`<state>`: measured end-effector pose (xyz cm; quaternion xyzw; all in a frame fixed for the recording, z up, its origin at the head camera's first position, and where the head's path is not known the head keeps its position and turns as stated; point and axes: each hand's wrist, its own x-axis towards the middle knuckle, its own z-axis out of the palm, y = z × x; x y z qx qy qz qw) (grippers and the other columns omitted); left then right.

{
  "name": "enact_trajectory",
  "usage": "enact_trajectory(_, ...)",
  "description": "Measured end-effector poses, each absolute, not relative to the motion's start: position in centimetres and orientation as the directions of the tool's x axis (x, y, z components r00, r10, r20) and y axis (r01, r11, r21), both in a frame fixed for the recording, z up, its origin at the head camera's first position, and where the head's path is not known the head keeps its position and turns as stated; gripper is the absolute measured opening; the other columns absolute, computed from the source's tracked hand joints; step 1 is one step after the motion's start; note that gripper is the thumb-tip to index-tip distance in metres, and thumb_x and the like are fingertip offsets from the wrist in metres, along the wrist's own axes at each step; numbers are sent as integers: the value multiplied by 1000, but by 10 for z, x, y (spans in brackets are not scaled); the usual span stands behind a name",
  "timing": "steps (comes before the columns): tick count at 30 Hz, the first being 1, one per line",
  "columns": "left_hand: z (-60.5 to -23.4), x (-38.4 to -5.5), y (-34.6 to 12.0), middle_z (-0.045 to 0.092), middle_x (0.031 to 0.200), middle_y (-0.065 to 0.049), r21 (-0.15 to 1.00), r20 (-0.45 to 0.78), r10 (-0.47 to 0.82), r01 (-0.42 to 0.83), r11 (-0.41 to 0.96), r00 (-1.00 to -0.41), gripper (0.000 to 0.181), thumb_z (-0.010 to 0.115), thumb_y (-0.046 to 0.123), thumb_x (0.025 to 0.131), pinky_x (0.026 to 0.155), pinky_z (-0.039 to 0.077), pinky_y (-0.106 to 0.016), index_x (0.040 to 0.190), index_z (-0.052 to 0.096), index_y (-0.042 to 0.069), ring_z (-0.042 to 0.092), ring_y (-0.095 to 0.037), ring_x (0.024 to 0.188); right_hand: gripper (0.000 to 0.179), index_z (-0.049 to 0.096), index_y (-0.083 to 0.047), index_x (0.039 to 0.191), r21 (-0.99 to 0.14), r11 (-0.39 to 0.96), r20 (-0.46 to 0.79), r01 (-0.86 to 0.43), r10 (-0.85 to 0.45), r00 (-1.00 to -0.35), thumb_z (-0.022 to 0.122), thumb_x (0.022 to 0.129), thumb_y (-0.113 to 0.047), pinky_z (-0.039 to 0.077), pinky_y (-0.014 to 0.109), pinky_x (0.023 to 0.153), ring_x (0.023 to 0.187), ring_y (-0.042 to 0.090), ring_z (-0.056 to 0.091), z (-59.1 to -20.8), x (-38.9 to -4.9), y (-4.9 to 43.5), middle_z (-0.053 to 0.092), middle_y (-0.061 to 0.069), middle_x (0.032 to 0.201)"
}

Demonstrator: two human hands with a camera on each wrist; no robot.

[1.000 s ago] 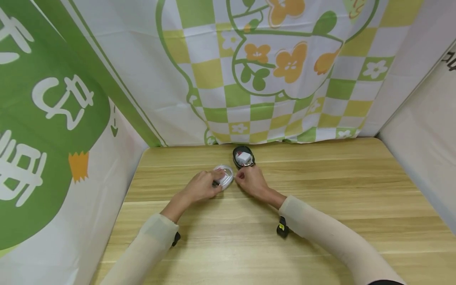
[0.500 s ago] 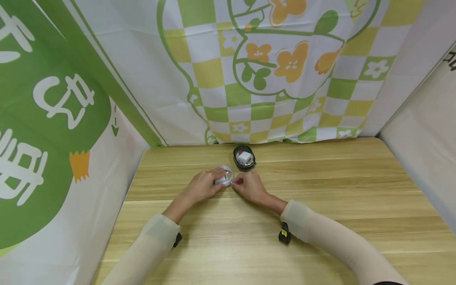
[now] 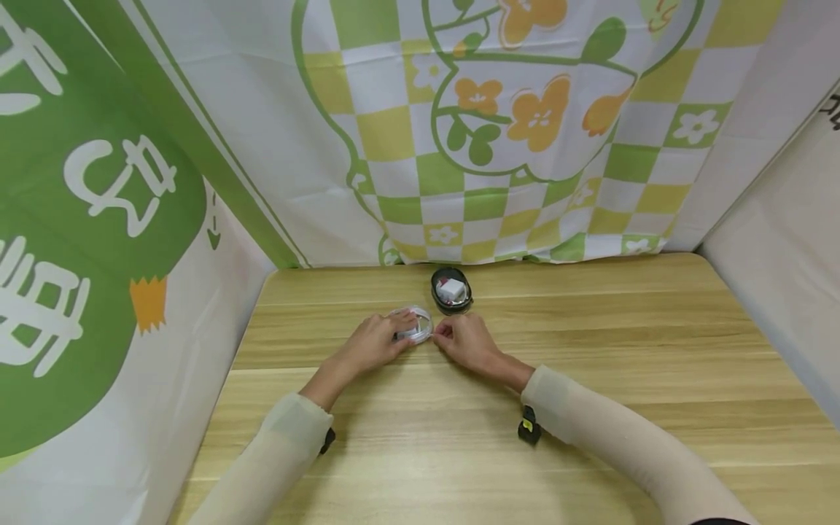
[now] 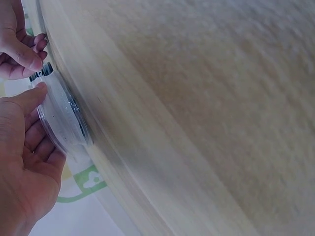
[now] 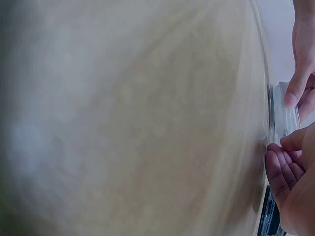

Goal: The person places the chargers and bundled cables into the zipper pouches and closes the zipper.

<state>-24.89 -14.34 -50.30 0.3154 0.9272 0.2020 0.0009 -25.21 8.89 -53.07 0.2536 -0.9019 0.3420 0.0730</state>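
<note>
A clear, whitish oval case (image 3: 423, 328) lies on the table near its back edge, with pale contents too small to tell. My left hand (image 3: 377, 341) holds it from the left, thumb on the near side and fingers over the top and far side. At its right edge, my right hand (image 3: 467, 341) pinches with thumb and forefinger. The right wrist view has that thumb against the clear wall (image 5: 285, 113), the other fingers curled below. What exactly is pinched there is too small to tell.
Just behind the right hand stands a black-rimmed oval case (image 3: 451, 290) with a white block and something red inside. A wood-grain table (image 3: 420, 452) spreads toward me. Printed cloth (image 3: 499, 211) hangs along its back edge.
My right hand has come away from the black-rimmed case toward me and to the clear case's right edge. The clear case now lies flatter; my left hand stays on it.
</note>
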Motion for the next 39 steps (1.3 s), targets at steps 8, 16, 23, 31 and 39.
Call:
enact_trajectory(8,-504,-250,-143,63,146,-14,365,95,590,579,729,-802,43,74,22,101,115,49,-48,139,68,2,56,-32,141,10,80,-12,82,-515,693,327,-504,-385,-863,81,91,-15,57,27,62,65,5,65,-532,-261,93,76,-4,75)
enact_trajectory(16,-501,-249,-143,64,144,-15,361,109,591,586,726,-799,43,76,21,100,113,51,-49,138,68,1,58,-34,138,7,80,-7,84,-504,737,326,-450,-320,-889,80,91,-11,60,36,66,70,16,70,-528,-268,88,77,2,78)
enact_trajectory(23,-500,-248,-144,64,143,-16,355,115,606,602,715,-787,43,77,20,99,111,52,-50,136,69,0,61,-37,134,9,82,-8,84,-510,747,324,-426,-292,-900,76,92,-9,60,36,64,68,16,71,-532,-272,87,77,1,77)
enact_trajectory(31,-500,-250,-148,63,145,-15,332,115,622,620,711,-774,42,76,16,99,114,50,-50,137,69,0,60,-34,136,10,81,-8,80,-529,715,347,-458,-310,-885,78,89,-8,59,34,63,66,14,69,-531,-264,89,76,0,74)
enact_trajectory(39,-499,-248,-148,59,149,-20,338,145,560,573,747,-816,48,77,8,95,118,46,-50,141,65,-2,57,-38,140,11,80,-10,78,-556,687,326,-467,-337,-884,81,89,-11,58,27,63,65,8,68,-533,-257,88,76,-2,73)
